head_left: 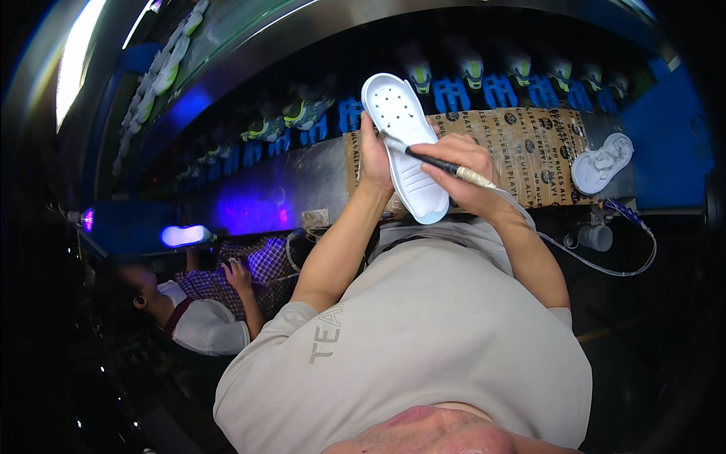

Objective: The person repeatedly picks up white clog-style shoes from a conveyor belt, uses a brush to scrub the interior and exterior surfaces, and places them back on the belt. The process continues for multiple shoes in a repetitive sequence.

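My left hand is closed on the left edge of a white shoe sole, held tilted above the bench with its inner side showing. Small dark holes dot the sole's far part, and ridges cross its near part. In my right hand is a slim brush with a dark handle. Its pale tip touches or hovers just over the left side of the sole; I cannot tell which. From the brush's rear end a clear tube loops away to the right.
Printed brown cardboard covers part of the metal bench. On the right lies another white sole with crumpled white material in it. Shoes sit on blue racks behind. To the left, a co-worker handles a sole under violet light.
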Demonstrator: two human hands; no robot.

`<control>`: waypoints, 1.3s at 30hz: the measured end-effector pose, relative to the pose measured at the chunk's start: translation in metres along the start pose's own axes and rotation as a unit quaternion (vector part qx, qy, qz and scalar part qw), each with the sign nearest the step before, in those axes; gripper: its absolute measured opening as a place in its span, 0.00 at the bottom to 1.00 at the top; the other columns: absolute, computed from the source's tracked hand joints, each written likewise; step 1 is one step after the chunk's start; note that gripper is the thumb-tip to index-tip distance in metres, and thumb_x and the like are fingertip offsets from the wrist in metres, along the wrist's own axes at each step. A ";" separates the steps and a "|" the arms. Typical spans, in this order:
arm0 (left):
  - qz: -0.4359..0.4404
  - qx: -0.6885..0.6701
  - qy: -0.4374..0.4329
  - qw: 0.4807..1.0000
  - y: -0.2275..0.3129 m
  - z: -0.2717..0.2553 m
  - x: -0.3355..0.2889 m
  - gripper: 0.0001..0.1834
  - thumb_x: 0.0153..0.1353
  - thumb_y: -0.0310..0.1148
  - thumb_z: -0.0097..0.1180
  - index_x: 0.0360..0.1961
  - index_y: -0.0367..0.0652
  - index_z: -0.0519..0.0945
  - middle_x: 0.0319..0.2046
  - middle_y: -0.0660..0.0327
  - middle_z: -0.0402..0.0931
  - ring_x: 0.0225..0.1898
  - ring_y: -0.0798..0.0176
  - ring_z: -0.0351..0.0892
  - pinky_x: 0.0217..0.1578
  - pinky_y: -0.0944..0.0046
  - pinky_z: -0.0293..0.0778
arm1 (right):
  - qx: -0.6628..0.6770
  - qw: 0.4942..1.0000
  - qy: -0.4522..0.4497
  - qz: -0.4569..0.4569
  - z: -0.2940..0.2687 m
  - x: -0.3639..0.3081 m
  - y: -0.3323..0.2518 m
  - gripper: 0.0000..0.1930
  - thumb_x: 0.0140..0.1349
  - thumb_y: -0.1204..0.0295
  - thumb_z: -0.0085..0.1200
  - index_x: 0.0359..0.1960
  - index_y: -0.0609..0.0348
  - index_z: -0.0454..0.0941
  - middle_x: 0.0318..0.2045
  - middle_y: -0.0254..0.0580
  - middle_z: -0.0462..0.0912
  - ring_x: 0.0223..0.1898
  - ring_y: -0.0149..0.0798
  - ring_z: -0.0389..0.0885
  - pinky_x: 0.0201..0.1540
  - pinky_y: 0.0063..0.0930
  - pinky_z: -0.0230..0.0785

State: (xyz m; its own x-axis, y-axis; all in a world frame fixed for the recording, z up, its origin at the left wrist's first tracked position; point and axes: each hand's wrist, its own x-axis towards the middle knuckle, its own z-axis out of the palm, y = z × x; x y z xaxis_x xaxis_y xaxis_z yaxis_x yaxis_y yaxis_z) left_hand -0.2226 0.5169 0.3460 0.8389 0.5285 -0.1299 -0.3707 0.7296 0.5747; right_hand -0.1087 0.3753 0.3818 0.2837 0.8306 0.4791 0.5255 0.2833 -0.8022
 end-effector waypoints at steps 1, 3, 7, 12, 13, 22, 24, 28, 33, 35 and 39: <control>0.004 -0.021 -0.024 0.999 0.004 -0.001 0.000 0.43 0.71 0.68 0.19 0.63 0.43 0.68 0.47 0.46 0.77 0.49 0.48 0.79 0.53 0.47 0.79 | 0.022 0.998 -0.066 0.005 -0.001 0.002 -0.010 0.14 0.55 0.77 0.65 0.45 0.55 0.87 0.35 0.42 0.87 0.36 0.38 0.82 0.47 0.32 0.70; -0.005 -0.079 -0.016 0.997 0.016 0.001 0.002 0.47 0.68 0.72 0.19 0.61 0.41 0.68 0.45 0.47 0.77 0.47 0.48 0.78 0.52 0.46 0.78 | 0.164 0.984 -0.058 0.046 0.001 0.003 -0.013 0.14 0.56 0.77 0.65 0.45 0.56 0.88 0.34 0.41 0.87 0.36 0.36 0.82 0.46 0.32 0.70; 0.034 -0.034 -0.009 0.999 0.035 0.001 0.006 0.50 0.67 0.73 0.18 0.57 0.35 0.72 0.44 0.47 0.77 0.47 0.49 0.79 0.52 0.46 0.78 | -0.018 0.999 -0.040 -0.022 0.007 0.012 -0.020 0.14 0.55 0.75 0.67 0.45 0.54 0.87 0.32 0.39 0.86 0.34 0.37 0.81 0.44 0.32 0.67; 0.061 -0.015 -0.061 0.996 0.067 0.002 0.010 0.48 0.68 0.72 0.19 0.57 0.39 0.73 0.45 0.49 0.79 0.45 0.50 0.81 0.50 0.46 0.79 | 0.223 0.965 -0.097 0.102 -0.011 0.012 -0.029 0.15 0.56 0.75 0.63 0.47 0.56 0.87 0.32 0.41 0.86 0.31 0.29 0.79 0.29 0.29 0.67; 0.063 -0.012 -0.069 0.996 0.072 0.002 0.012 0.48 0.68 0.72 0.19 0.57 0.40 0.73 0.45 0.50 0.79 0.45 0.50 0.81 0.50 0.45 0.79 | 0.120 0.981 -0.095 0.117 -0.008 0.014 -0.030 0.14 0.57 0.73 0.65 0.46 0.55 0.88 0.31 0.39 0.86 0.29 0.32 0.78 0.33 0.30 0.68; -0.047 0.311 -0.122 0.941 0.098 0.031 0.027 0.43 0.73 0.65 0.22 0.65 0.38 0.69 0.47 0.42 0.80 0.47 0.50 0.84 0.49 0.52 0.83 | 0.002 0.972 -0.232 -0.042 -0.011 0.037 -0.035 0.15 0.56 0.68 0.68 0.46 0.53 0.88 0.27 0.38 0.83 0.29 0.37 0.76 0.38 0.35 0.70; -0.065 0.444 -0.091 0.889 0.100 0.039 0.033 0.40 0.74 0.63 0.29 0.63 0.37 0.74 0.48 0.41 0.80 0.52 0.50 0.81 0.52 0.55 0.79 | 0.021 0.947 -0.311 -0.082 -0.013 0.043 -0.039 0.15 0.55 0.68 0.69 0.46 0.53 0.88 0.25 0.38 0.81 0.28 0.37 0.76 0.39 0.34 0.69; -0.139 0.591 -0.087 0.790 0.102 0.050 0.039 0.40 0.73 0.63 0.35 0.59 0.36 0.79 0.57 0.39 0.76 0.59 0.46 0.76 0.58 0.53 0.70 | 0.029 0.963 -0.268 -0.023 -0.018 0.047 -0.049 0.16 0.54 0.75 0.68 0.46 0.56 0.87 0.26 0.39 0.80 0.30 0.38 0.78 0.35 0.31 0.70; -0.206 0.716 -0.127 0.655 0.103 0.055 0.037 0.40 0.72 0.64 0.36 0.61 0.38 0.79 0.64 0.38 0.69 0.67 0.39 0.66 0.65 0.49 0.62 | 0.026 0.919 -0.390 -0.044 -0.025 0.053 -0.054 0.18 0.52 0.79 0.67 0.47 0.57 0.86 0.29 0.39 0.80 0.29 0.38 0.78 0.34 0.29 0.70; -0.226 0.731 -0.155 0.626 0.102 0.055 0.036 0.42 0.71 0.66 0.35 0.62 0.37 0.77 0.66 0.38 0.67 0.69 0.40 0.63 0.67 0.48 0.59 | 0.048 0.962 -0.267 -0.044 -0.024 0.044 -0.051 0.18 0.52 0.80 0.67 0.47 0.58 0.86 0.29 0.39 0.80 0.29 0.37 0.78 0.33 0.29 0.69; -0.244 0.722 -0.180 0.621 0.108 0.058 0.036 0.43 0.70 0.67 0.35 0.63 0.38 0.76 0.66 0.40 0.67 0.69 0.40 0.63 0.67 0.48 0.58 | -0.057 0.939 -0.340 -0.020 -0.026 0.045 -0.055 0.18 0.52 0.78 0.68 0.47 0.55 0.87 0.28 0.38 0.80 0.29 0.35 0.78 0.32 0.29 0.70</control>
State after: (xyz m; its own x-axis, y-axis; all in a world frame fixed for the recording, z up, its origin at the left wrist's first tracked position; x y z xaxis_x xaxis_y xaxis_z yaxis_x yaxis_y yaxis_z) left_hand -0.2097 0.5893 0.4500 0.8416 0.0765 -0.5346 0.4902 -0.5234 0.6969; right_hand -0.1040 0.3844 0.4565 -0.2950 0.9454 0.1386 0.6176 0.2994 -0.7273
